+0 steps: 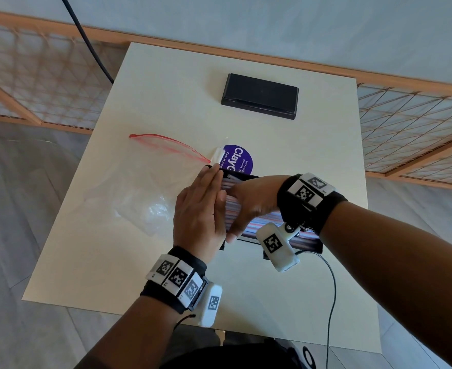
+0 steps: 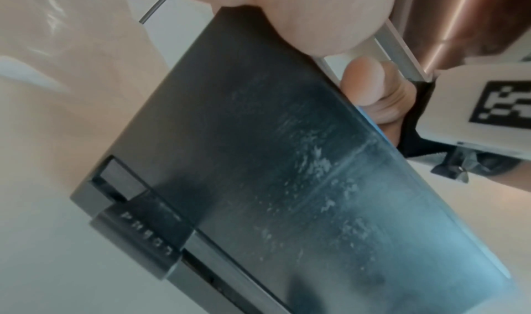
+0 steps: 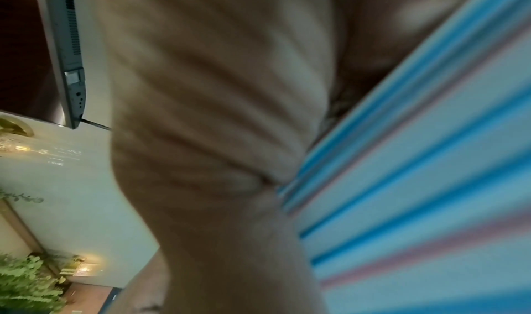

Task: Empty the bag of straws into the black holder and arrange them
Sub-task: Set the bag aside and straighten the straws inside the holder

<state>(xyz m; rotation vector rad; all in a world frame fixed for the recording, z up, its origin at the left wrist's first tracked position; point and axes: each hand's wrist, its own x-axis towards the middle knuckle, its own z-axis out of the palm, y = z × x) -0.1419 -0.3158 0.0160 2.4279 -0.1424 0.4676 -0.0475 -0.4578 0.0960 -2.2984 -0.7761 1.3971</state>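
Note:
The black holder point(image 1: 310, 245) stands on the white table, filled with blue and pink striped straws point(image 1: 268, 217) lying side by side. My left hand point(image 1: 210, 187) is flat, fingers straight, pressing against the holder's left end. My right hand point(image 1: 236, 205) lies palm down on the straws, thumb at the near edge. The clear zip bag point(image 1: 142, 182) with a red seal lies flat to the left. A few white wrapped straws point(image 1: 218, 156) poke out beyond my left fingertips. The left wrist view shows the holder's black wall point(image 2: 258, 160); the right wrist view shows the straws point(image 3: 416, 182) under my palm.
A black rectangular lid point(image 1: 259, 95) lies at the back of the table point(image 1: 299, 145). A purple round label point(image 1: 242, 158) sits behind the holder. A thin black cable point(image 1: 332, 288) runs off the near edge. Wooden lattice screens stand at both sides.

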